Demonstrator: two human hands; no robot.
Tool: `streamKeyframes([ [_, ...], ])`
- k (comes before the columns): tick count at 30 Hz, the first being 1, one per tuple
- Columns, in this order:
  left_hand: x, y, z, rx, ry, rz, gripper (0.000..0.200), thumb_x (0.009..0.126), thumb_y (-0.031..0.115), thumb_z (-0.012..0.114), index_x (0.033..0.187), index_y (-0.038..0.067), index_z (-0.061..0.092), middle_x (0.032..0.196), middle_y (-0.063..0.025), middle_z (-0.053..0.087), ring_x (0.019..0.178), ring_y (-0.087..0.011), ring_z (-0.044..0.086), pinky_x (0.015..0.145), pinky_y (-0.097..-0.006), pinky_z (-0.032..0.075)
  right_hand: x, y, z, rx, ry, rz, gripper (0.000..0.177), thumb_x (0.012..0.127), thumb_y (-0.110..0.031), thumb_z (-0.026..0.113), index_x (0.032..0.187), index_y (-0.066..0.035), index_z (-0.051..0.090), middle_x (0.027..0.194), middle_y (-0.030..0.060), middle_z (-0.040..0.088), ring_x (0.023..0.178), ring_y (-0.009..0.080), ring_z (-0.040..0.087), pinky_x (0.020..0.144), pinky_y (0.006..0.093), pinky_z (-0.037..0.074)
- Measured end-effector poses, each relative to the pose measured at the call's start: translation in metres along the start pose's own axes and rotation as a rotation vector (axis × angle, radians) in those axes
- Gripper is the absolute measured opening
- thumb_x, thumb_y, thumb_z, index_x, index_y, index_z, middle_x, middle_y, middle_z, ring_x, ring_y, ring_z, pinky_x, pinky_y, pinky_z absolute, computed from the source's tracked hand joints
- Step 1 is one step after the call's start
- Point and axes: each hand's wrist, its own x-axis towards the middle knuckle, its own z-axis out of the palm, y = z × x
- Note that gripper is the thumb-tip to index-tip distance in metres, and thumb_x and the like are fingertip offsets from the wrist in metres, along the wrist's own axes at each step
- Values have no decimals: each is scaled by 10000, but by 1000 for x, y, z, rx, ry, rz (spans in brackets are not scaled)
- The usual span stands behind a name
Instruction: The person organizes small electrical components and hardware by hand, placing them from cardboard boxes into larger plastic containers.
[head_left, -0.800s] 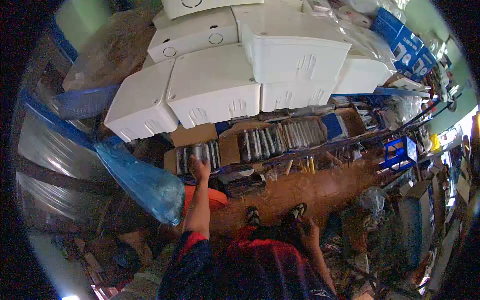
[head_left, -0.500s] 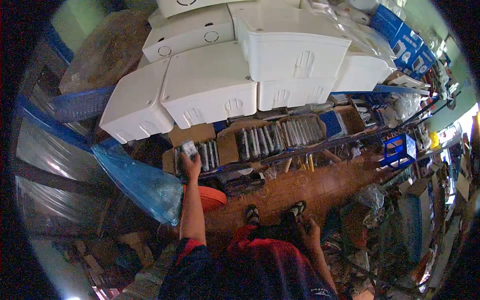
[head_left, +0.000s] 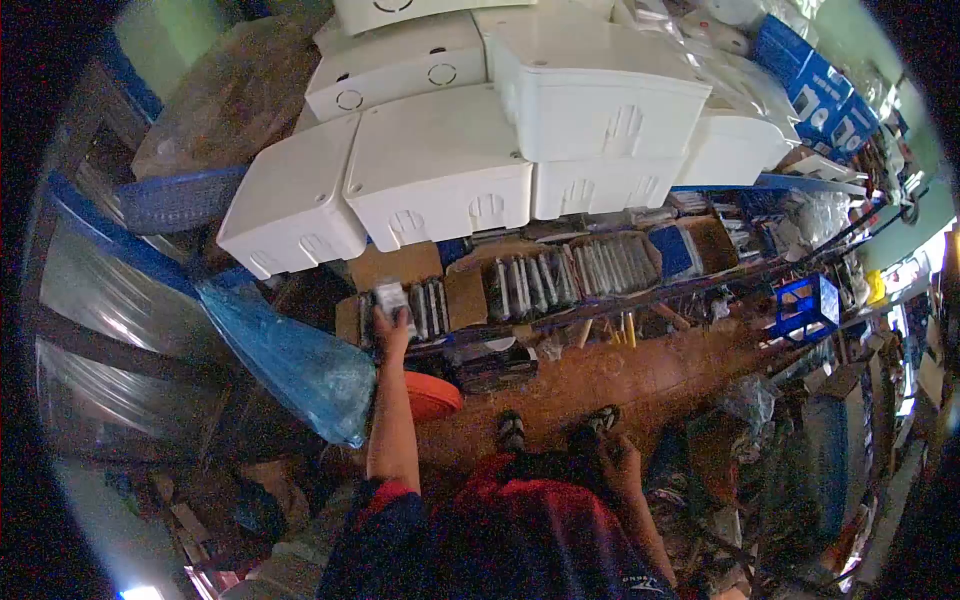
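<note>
My left hand (head_left: 391, 338) is closed around a small pale packet in shiny clear wrapping (head_left: 391, 298), whose print I cannot read. The packet is over the left end of an open cardboard box (head_left: 465, 299), beside a row of similar thin wrapped packets (head_left: 431, 308) standing on edge. Low at my right side, in shadow, is my right hand (head_left: 622, 466). Its fingers look curled in, and whatever may be inside them is hidden.
White plastic junction boxes (head_left: 440, 165) are stacked above the packet row. More boxes of wrapped packets (head_left: 612, 265) continue rightward. A blue plastic bag (head_left: 290, 365) hangs left of my forearm, near a red round object (head_left: 432, 397). A blue stool (head_left: 806, 308) stands on the brown floor.
The view has shifted slightly, so the shelf and boxes appear a little further right. My left hand still holds the packet at the same box, a touch lower in view. The right hand looks unchanged.
</note>
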Motion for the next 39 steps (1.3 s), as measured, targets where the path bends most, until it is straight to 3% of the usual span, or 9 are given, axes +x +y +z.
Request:
streamKeyframes([
  [3, -56, 69, -7, -353, 144, -227, 840, 796, 459, 628, 1403, 40, 228, 1464, -167, 192, 1325, -328, 245, 1051, -435, 242, 1, 2, 3, -7, 100, -152, 171, 848, -93, 584, 999, -15, 562, 873, 87, 619, 856, 174, 582, 726, 306, 464],
  [10, -185, 205, -1, -1387, -544, -309, 680, 852, 507, 472, 1329, 42, 338, 1252, -218, 475, 1170, -360, 455, 970, -533, 359, 53, -5, 14, 831, 99, 253, 300, 923, -225, 482, 1140, -20, 502, 1086, 76, 556, 934, 196, 568, 771, 312, 475],
  [14, -218, 228, 10, -1336, -922, -298, 655, 908, 553, 309, 1340, 60, 329, 1255, -193, 475, 1152, -331, 478, 922, -504, 423, 66, -125, 8, 832, 41, -209, 418, 928, -286, 435, 1258, -30, 450, 1253, 122, 475, 1132, 256, 486, 939, 360, 391],
  [17, -279, 276, 32, -854, -644, -425, 675, 904, 594, 265, 1326, 75, 349, 1210, -161, 515, 1067, -303, 543, 893, -459, 460, 83, -175, 21, 399, -34, -703, 439, 907, -273, 438, 1281, -43, 440, 1330, 145, 402, 1260, 269, 350, 1046, 382, 251],
  [20, -304, 260, 59, -969, -593, -389, 676, 890, 613, 256, 1292, 86, 391, 1136, -118, 562, 959, -266, 595, 832, -421, 501, 75, -195, 25, 19, 52, -782, 420, 891, -222, 416, 1272, -48, 438, 1348, 145, 369, 1260, 260, 340, 1040, 370, 258],
  [23, -301, 249, 45, -1073, -846, -555, 635, 904, 587, 264, 1262, 86, 419, 1096, -92, 581, 915, -243, 611, 772, -406, 525, 85, -168, 29, 907, -160, -197, 536, 815, -164, 481, 1332, -91, 359, 1327, 117, 395, 1203, 238, 381, 1007, 364, 312],
  [28, -303, 245, 52, -1111, -986, -691, 653, 888, 590, 332, 1236, 50, 450, 1060, -146, 604, 880, -295, 629, 747, -436, 531, 66, -129, 6, 1385, -321, 165, 470, 856, -113, 480, 1309, -76, 358, 1150, 99, 514, 867, 189, 564, 637, 291, 495],
  [34, -300, 258, 51, -955, -1175, -683, 581, 910, 489, 389, 1273, 35, 415, 1086, -205, 587, 928, -363, 611, 801, -481, 508, 48, -107, 4, 744, 10, -165, 349, 890, -99, 521, 1225, -28, 453, 1033, 86, 583, 809, 164, 573, 712, 291, 480],
  [39, -306, 251, 59, -447, -946, -681, 449, 880, 388, 540, 1170, 45, 530, 1066, -124, 607, 872, -247, 616, 779, -377, 495, 42, -119, -32, 581, -46, -3, 284, 878, -193, 590, 1080, 6, 569, 1012, 92, 615, 929, 151, 556, 819, 267, 439],
])
